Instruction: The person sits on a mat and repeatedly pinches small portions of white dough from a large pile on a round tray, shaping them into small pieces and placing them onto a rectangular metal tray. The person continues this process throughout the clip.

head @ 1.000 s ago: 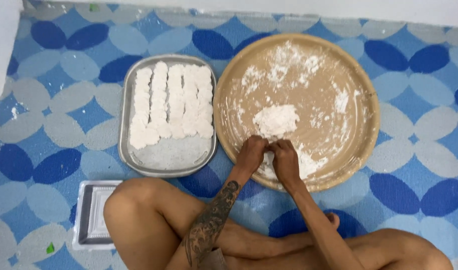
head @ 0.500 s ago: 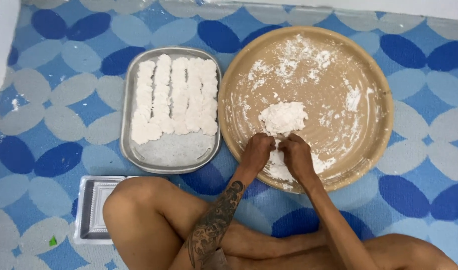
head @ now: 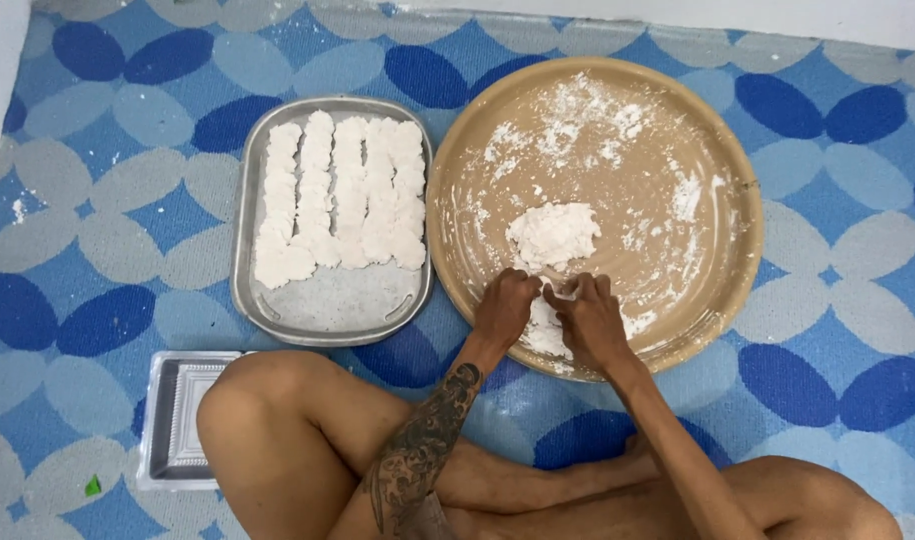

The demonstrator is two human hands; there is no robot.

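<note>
A round tan tray [head: 722,170], dusted with white flour, lies on the floor in front of me. A lump of white dough [head: 551,234] rests near its middle. My left hand [head: 505,306] and my right hand [head: 587,318] meet at the tray's near rim, fingers pinched together on a small piece of white dough [head: 565,291]. More dough lies under my hands. To the left, a rectangular metal tray [head: 327,305] holds several rows of shaped white dough pieces [head: 339,200].
A blue and grey patterned mat [head: 107,200] covers the floor. A small clear plastic tray [head: 182,420] sits by my left knee. My crossed bare legs [head: 297,440] fill the bottom of the view. A white wall edge runs along the top.
My hands stay at the near rim of the round tray, working the small dough piece between the fingers. The view has shifted slightly; nothing else moved.
</note>
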